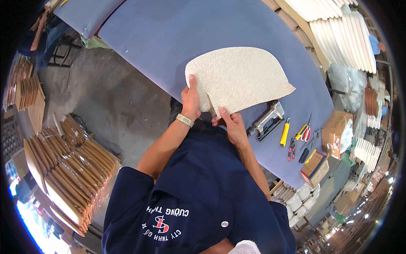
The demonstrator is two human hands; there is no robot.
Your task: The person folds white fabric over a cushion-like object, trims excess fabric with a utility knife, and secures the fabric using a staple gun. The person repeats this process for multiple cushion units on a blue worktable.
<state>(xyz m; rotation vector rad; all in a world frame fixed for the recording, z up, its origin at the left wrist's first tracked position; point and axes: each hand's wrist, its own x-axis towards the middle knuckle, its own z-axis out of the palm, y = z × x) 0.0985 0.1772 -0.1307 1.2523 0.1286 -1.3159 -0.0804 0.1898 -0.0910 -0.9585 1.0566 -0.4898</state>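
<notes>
Both my hands hold a cream, textured upholstery panel [239, 76] with a rounded outline, tilted up over the near edge of the blue-grey covered table [156, 29]. My left hand [191, 99] grips its left edge, thumb on the top face and fingers hidden beneath. My right hand [231, 125] pinches the near edge, where a narrow flap or fold of the covering shows between the hands. The panel's underside cannot be seen. A staple gun [268, 120] lies on the table just right of my right hand.
Right of the staple gun lie a yellow utility knife [284, 133], scissors [303, 132] and red-handled pliers [292, 151]. A small open box [315, 168] and a cardboard box [334, 133] stand at the right edge. White padded pieces [342, 38] are stacked far right; wrapped brown panels [72, 169] stand left.
</notes>
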